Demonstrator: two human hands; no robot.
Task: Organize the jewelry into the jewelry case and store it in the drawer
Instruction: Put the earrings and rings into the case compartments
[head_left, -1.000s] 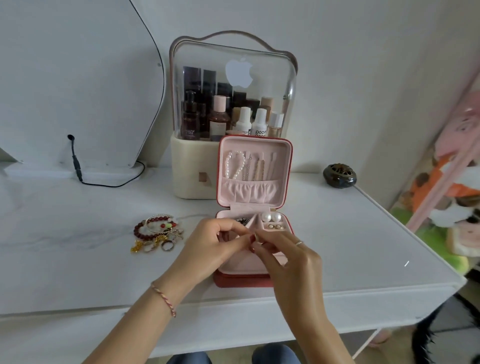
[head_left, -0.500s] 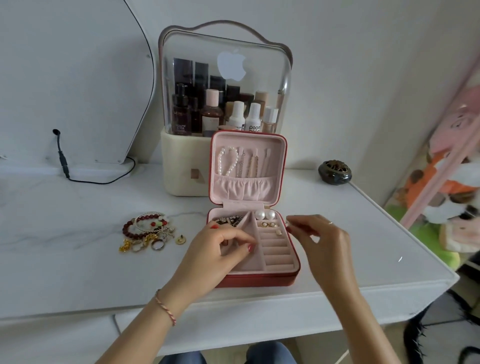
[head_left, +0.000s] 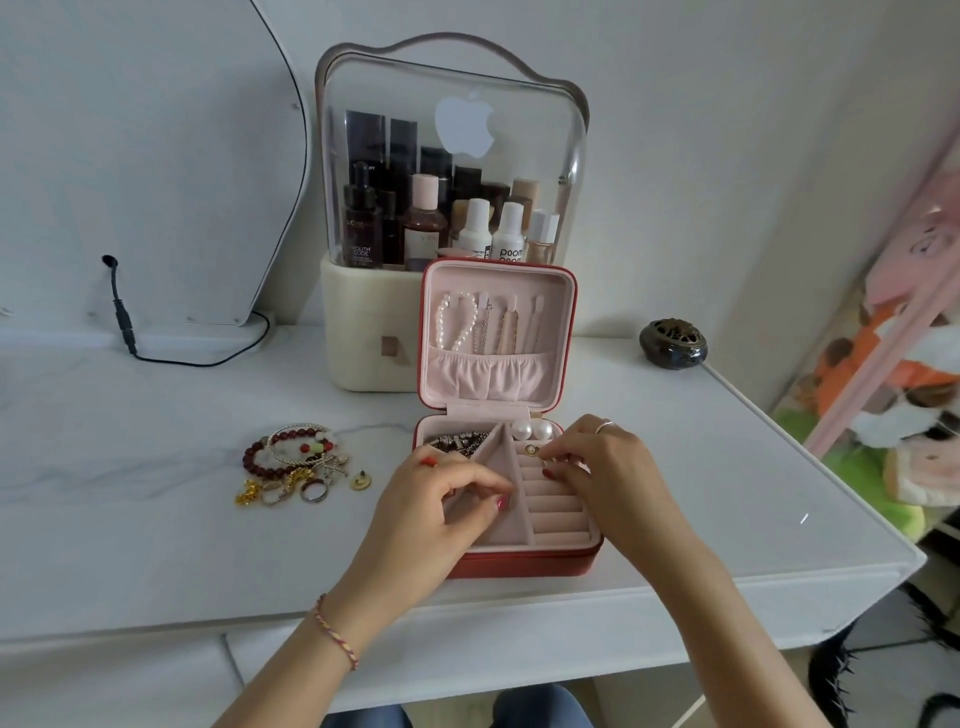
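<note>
The red jewelry case (head_left: 519, 564) lies open on the white table, its pink lid (head_left: 496, 374) upright with a pearl bracelet (head_left: 457, 322) and chains hung inside. Two pearl earrings (head_left: 532, 429) sit at the back of the base, and dark chain jewelry (head_left: 457, 441) fills the back left compartment. My right hand (head_left: 608, 483) pinches a small gold earring (head_left: 530, 450) at the top of the ring rolls. My left hand (head_left: 441, 509) rests over the left compartment with curled fingers, thumb and forefinger together; anything between them is hidden.
A pile of loose bracelets, rings and gold pieces (head_left: 293, 465) lies left of the case, with one gold earring (head_left: 359, 480) beside it. Behind stand a clear cosmetics organizer (head_left: 452, 208) and a mirror (head_left: 156, 156). A small dark pot (head_left: 672, 343) sits back right. A drawer front (head_left: 467, 654) runs below the table edge.
My right hand moved from the case's right edge in to the top of the ring rolls and now pinches the gold earring. My left hand stayed over the left compartment.
</note>
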